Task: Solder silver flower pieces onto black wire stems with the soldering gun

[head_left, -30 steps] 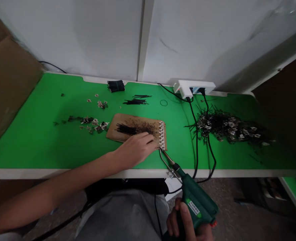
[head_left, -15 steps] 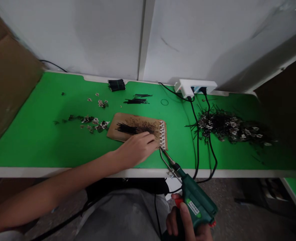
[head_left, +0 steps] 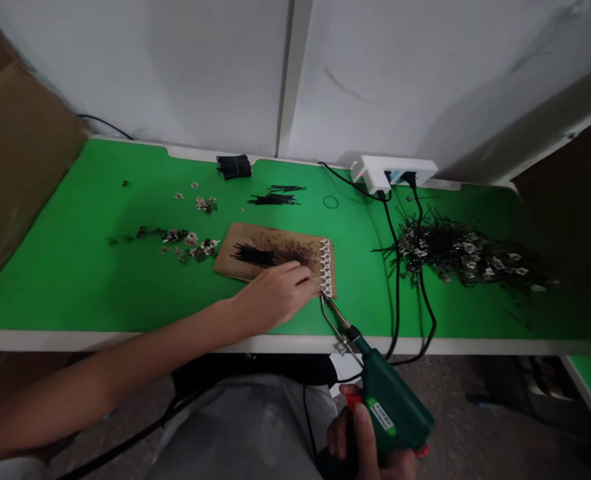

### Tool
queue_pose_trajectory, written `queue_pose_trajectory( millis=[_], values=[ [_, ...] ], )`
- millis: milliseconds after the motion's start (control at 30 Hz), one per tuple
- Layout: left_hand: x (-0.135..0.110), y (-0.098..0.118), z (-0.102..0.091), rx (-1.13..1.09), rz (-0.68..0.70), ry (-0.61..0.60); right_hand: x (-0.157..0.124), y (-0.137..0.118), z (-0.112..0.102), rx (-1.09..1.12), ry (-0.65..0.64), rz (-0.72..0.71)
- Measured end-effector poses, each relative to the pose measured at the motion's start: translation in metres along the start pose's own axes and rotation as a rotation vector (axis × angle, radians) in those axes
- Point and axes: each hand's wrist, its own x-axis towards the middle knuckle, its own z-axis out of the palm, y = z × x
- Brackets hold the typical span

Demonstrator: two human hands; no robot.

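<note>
My right hand [head_left: 363, 437] is wrapped round the grip of a green soldering gun [head_left: 395, 400], with a finger at its red trigger. The gun's thin metal tip and curved feed tube reach the near end of a row of small white-metal parts [head_left: 326, 267]. These parts line the right edge of a brown board [head_left: 235, 267]. Over the board's near edge lies my left hand [head_left: 280, 297], fingers pinched together close to the tip; what they hold is hidden. A bunch of short black wires [head_left: 253, 255] rests on the board beyond that hand, beside dark scorch specks.
Loose metal parts [head_left: 190, 243] lie left of the board. Behind it are more black wires [head_left: 275, 199] and a banded wire bundle [head_left: 234, 167]. A heap of wired parts [head_left: 455, 250] sits at right, crossed by black cords from a white power strip [head_left: 395, 172].
The soldering gun's body and my right hand have shifted slightly down and left. Its tip stays at the near end of the row, and my left hand keeps its place.
</note>
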Motion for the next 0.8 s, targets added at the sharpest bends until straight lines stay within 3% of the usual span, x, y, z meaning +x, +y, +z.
queue_pose_trajectory(
  millis=[300, 533, 800],
  values=[
    [-0.001, 0.000, 0.002, -0.019, -0.011, 0.003, 0.007, 0.041, -0.005, -0.011, -0.011, -0.190],
    [-0.001, 0.001, 0.001, -0.061, -0.015, 0.027, 0.014, 0.028, -0.010, 0.024, 0.002, -0.289],
    [-0.006, 0.004, -0.005, -0.071, 0.055, 0.063, 0.011, 0.027, -0.009, 0.016, 0.007, -0.271]
  ],
)
